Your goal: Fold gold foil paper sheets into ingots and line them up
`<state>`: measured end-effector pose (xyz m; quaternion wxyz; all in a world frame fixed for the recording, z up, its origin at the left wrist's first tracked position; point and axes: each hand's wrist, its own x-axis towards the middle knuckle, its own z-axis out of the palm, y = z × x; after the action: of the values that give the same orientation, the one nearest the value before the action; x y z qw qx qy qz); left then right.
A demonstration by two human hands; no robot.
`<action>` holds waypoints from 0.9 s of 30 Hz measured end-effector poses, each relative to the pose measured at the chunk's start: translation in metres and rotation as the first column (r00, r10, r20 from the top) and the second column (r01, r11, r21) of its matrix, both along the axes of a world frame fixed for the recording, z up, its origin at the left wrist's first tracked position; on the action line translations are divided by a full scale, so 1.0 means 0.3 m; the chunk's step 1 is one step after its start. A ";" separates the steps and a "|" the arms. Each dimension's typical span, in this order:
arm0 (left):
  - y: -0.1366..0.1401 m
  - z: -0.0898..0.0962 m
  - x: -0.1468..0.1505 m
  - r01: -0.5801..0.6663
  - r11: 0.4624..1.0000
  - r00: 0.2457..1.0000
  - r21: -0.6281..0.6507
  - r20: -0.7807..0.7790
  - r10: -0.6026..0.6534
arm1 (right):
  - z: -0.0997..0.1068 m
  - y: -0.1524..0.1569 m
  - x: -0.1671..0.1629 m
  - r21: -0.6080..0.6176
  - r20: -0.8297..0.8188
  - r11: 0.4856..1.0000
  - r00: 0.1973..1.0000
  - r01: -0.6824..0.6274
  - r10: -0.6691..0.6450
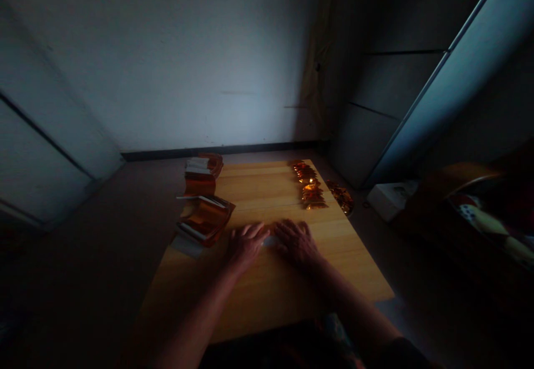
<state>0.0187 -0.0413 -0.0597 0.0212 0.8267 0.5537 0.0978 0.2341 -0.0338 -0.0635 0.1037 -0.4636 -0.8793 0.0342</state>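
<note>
On the wooden table, my left hand (247,242) has its thumb and fingertips closed at the edge of a small pale piece of paper (270,241). From the other side, my right hand (296,241) lies flat over the paper with its fingers stretched out. Both hands cover most of the paper, and dim light blurs its shape. Left of my hands are loose stacks of orange-brown foil sheets (209,216) with pale paper edges. Beyond my right hand stand rows of shiny gold folded foil pieces (312,193).
The table (258,185) has its far edge near a pale wall (200,68). More gold foil pieces (341,197) lie in a heap past its right edge. A white box (390,201) sits on the floor to the right, beside a dark cabinet (400,79).
</note>
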 end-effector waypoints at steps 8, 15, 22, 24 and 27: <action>0.006 -0.020 -0.003 0.087 0.992 0.996 0.092 0.028 -0.090 | 0.032 0.018 -0.002 -0.025 0.031 1.000 0.999 -0.011 0.012; 0.017 -0.025 0.000 0.080 0.994 0.996 0.074 0.024 -0.082 | 0.012 0.050 0.008 -0.002 -0.030 1.000 0.999 -0.026 0.026; 0.019 -0.019 0.005 0.062 0.996 0.993 0.070 0.099 -0.068 | -0.024 0.082 0.056 0.137 -0.215 0.988 0.971 -0.073 0.102; 0.019 -0.016 0.004 0.065 0.997 0.992 0.047 0.108 -0.070 | -0.019 0.084 0.066 0.119 -0.210 0.983 0.965 -0.137 0.160; 0.025 -0.008 -0.005 0.071 0.997 0.992 0.004 0.100 -0.071 | -0.007 0.085 0.062 0.075 -0.187 0.985 0.969 -0.153 0.165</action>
<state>0.0172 -0.0338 -0.0622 0.0524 0.8398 0.5223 0.1384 0.2529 -0.0084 -0.0655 0.1990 -0.3829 -0.9001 0.0603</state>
